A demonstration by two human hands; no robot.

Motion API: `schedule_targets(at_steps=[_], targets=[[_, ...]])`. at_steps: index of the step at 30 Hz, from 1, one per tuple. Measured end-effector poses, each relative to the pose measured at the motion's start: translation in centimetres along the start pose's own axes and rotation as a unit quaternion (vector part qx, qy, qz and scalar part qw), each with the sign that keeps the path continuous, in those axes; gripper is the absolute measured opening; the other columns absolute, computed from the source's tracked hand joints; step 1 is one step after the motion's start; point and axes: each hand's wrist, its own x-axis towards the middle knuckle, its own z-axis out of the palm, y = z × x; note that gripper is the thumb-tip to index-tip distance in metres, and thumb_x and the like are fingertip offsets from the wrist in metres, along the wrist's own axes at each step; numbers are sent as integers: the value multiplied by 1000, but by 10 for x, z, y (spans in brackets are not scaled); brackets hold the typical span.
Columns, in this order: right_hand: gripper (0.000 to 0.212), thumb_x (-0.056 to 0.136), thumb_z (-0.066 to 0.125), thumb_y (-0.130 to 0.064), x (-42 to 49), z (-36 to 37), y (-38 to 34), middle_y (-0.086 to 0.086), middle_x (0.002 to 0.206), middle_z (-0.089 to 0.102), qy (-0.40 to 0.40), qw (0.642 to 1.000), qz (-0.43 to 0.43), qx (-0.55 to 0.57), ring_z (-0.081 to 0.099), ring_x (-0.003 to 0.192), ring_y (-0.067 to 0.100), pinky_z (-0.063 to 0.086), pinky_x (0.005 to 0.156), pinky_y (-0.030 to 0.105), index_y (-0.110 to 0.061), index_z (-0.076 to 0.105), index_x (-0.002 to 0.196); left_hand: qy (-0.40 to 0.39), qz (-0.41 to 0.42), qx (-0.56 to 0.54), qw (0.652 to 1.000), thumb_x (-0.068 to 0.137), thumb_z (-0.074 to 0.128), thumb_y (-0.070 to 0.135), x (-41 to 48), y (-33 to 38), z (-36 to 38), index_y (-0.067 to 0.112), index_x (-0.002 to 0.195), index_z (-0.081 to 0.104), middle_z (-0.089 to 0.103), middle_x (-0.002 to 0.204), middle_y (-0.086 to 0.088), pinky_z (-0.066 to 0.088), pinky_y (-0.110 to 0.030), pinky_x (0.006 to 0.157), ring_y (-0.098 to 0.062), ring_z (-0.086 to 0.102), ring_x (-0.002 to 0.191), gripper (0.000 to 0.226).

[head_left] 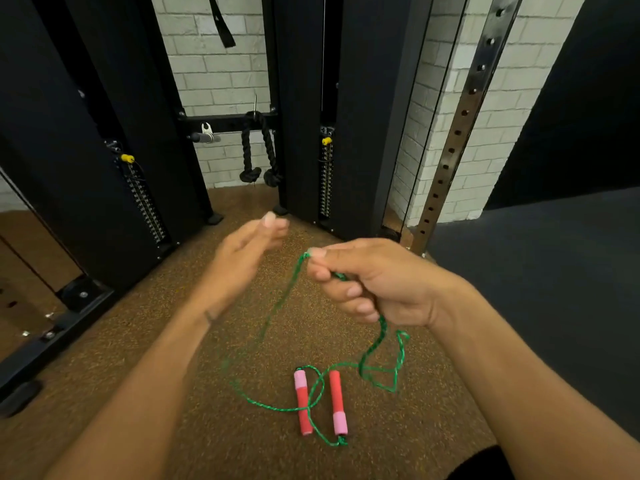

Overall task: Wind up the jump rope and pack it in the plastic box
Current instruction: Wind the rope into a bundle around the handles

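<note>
A person stands over a brown speckled floor (194, 341) in a gym, both bare forearms reaching into view from the bottom edge. At far left, the black frame of a cable machine (86, 168) rises out of the top of the shot, its weight stack (145, 202) only partly visible behind the upright, with a yellow selector pin (127, 158) set in it. The left hand (242, 251) is smeared by motion; its fingers look extended and loosely together with nothing in them, though the blur leaves the exact pose hard to read. A black triceps rope (258, 150) hangs from the crossbar against the white brick wall (221, 74). The green jump rope (277, 313) runs from the floor up to the right hand (374, 282), which is curled around it, thumb and forefinger pinching one strand at the top; how many turns lie inside the fist is hidden by the fingers. The strand falling to the left is blurred and thin. Below, two red-and-pink handles (301, 401) lie side by side on the floor, rope looped across them. Further loops dangle beneath the right wrist. At right, a perforated steel upright (460, 126) is cut off at the top edge. No plastic box can be made out.
</note>
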Motion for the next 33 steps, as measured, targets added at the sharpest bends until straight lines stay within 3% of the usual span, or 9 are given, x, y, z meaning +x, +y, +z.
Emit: schedule_targets(at_steps=[4,6,13,18,21,24,27,29,33], targets=[[33,103,47,-33,10,-4,6,-1,52,45,46,999,-4,-2,53,47,12,41,59,31,-18,55,76,-156,55,-75,983,89,53,63,-7,21,18,21,81,68,47,64,-17,40,-25,51,-14,48,54,45],[35,102,49,-37,5,-13,9,-3,53,45,53,997,30,-42,47,44,9,35,52,26,-20,55,73,-112,84,-58,988,92,62,46,-1,20,14,21,64,49,34,55,-1,21,-23,44,-7,27,48,39],[33,98,51,-35,-23,-48,1,-9,46,39,45,998,-10,52,31,32,0,19,34,15,-18,53,69,202,-20,119,972,97,46,55,21,-29,-39,22,72,49,46,67,5,35,-32,64,-11,40,61,42],[32,104,46,-23,-33,-38,-14,-2,48,49,-180,952,-84,234,44,32,4,29,33,13,-9,58,78,283,-50,353,890,104,31,46,25,-59,-49,15,59,44,45,58,-4,34,-35,57,-31,53,64,57],[32,103,44,-23,-27,-21,-25,-1,48,49,-187,952,-85,226,37,31,6,24,30,14,-9,57,77,191,-50,337,921,98,31,54,23,-57,-41,11,95,65,65,83,-9,44,-34,62,-29,64,84,54],[33,101,47,-29,-4,-6,-17,-6,47,44,-57,993,-50,95,36,29,-1,17,30,14,-16,55,72,-31,13,-74,997,90,40,65,12,-10,-16,21,131,57,69,121,-5,50,-41,98,-21,67,110,62],[32,102,46,-31,8,-7,-18,-8,46,43,-39,984,-48,165,39,28,-1,19,29,12,-16,54,75,-199,80,-150,965,79,59,68,2,14,1,22,103,73,63,65,3,51,-24,64,-10,62,60,54],[31,102,45,-31,1,-16,-24,-8,46,46,-79,969,-60,226,44,29,-1,26,28,11,-15,54,78,-124,74,-149,978,88,55,60,7,12,0,22,69,68,38,46,12,29,-21,45,-6,31,43,44],[31,103,41,-27,-23,-19,-27,-3,49,52,-161,951,-70,253,39,29,2,27,29,13,-11,54,80,202,-60,-183,960,97,42,57,35,-34,-42,25,68,50,39,54,10,29,-25,46,-10,34,49,44]])
